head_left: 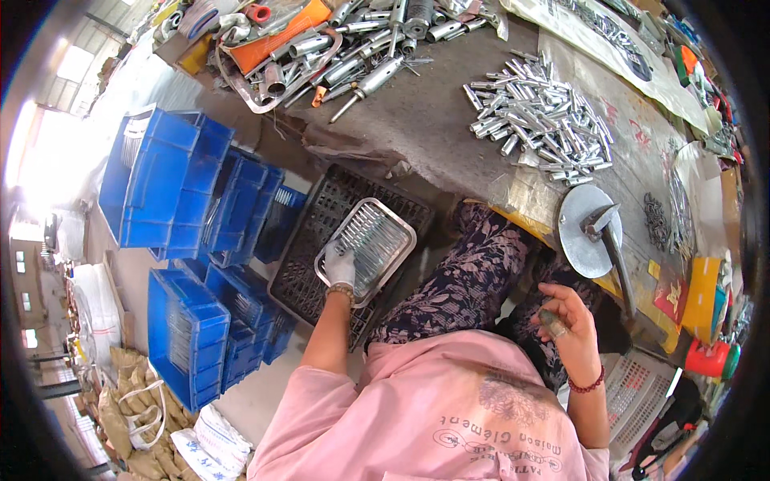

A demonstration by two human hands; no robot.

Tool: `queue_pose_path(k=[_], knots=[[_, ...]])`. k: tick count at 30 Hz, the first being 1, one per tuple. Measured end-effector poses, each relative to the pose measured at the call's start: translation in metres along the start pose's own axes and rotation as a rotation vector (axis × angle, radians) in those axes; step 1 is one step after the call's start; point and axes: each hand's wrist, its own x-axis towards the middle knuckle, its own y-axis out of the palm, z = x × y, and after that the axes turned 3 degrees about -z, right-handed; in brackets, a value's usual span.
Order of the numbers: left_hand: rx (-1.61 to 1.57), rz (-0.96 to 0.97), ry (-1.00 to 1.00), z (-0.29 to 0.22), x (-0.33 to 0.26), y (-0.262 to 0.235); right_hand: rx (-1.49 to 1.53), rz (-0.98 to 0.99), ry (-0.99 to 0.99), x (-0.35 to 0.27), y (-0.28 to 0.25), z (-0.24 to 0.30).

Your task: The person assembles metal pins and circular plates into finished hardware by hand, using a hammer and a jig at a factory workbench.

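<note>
My left hand [340, 266], in a pale glove, reaches into a shiny metal tray [410, 224] at its left side. Its fingers are bent together against the ends of thin metal rods [375, 239] lying side by side in the tray; what they grip is hard to make out. Beneath the tray is a black slotted plastic crate [321, 196]. Over my lap, my right hand [568, 321] is raised with fingers apart and loosely curled, and a dark greenish wrap covers its thumb. Close beyond it, a round metal plate [573, 212] with a dark hammer-like tool [616, 255] stands at the table edge.
Silver metal tubes [539, 120] form a pile on the worn worktable [433, 104]. Larger tubular fittings [377, 78] and an orange piece [277, 38] crowd its far left. Stacked blue bins [164, 184] stand at my left, above more blue bins [188, 333]. A red-and-green container [712, 359] sits at the right.
</note>
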Motion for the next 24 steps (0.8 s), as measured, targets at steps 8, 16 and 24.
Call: queue_pose_path(k=[8,16,24], knots=[[-0.091,-0.187,0.118,-0.03,0.004,-0.029,0.066,0.023,0.007,-0.001,-0.007,-0.007],[-0.209,0.103,0.916,-0.337,-0.115,-0.025,-0.036,0.007,-0.142,-0.005,-0.014,0.001],[0.142,0.328,1.398,-0.436,-0.169,0.059,-0.156,-0.037,-0.313,-0.021,-0.024,0.012]])
